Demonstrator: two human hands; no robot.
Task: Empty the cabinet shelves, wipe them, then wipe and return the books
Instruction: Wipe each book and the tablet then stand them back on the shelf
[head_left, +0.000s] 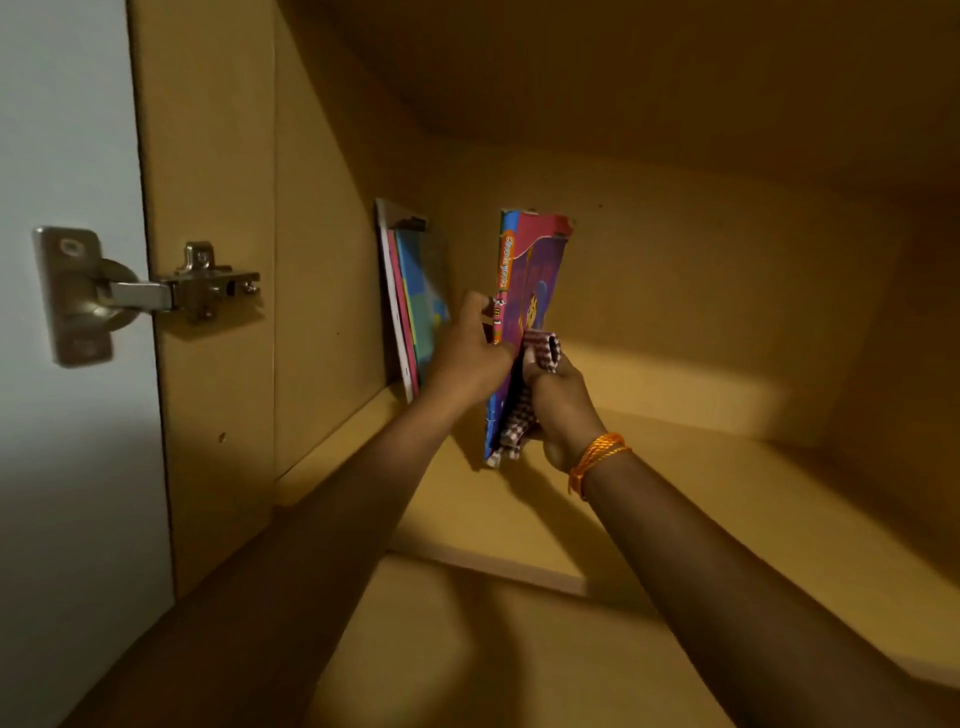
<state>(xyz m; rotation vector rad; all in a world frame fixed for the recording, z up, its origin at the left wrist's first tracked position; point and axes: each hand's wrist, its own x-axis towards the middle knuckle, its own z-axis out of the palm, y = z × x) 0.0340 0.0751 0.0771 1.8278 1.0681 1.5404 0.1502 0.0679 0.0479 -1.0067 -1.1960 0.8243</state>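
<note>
A thin purple book with an orange spine stands upright on the cabinet shelf, held between my two hands. My left hand grips the book at its spine edge, fingers curled round it; my right hand, just right of the book, has its fingers closed on a red-and-white checked cloth pressed against the book's cover and lower edge. An orange thread bracelet circles my right wrist. To the left of the book, apart from it, a small group of thin books leans against the cabinet's left side wall. Further left of the book, a metal hinge joins that wall's front edge to the open white door. Right of the book, the shelf surface shows a lit patch.
</note>
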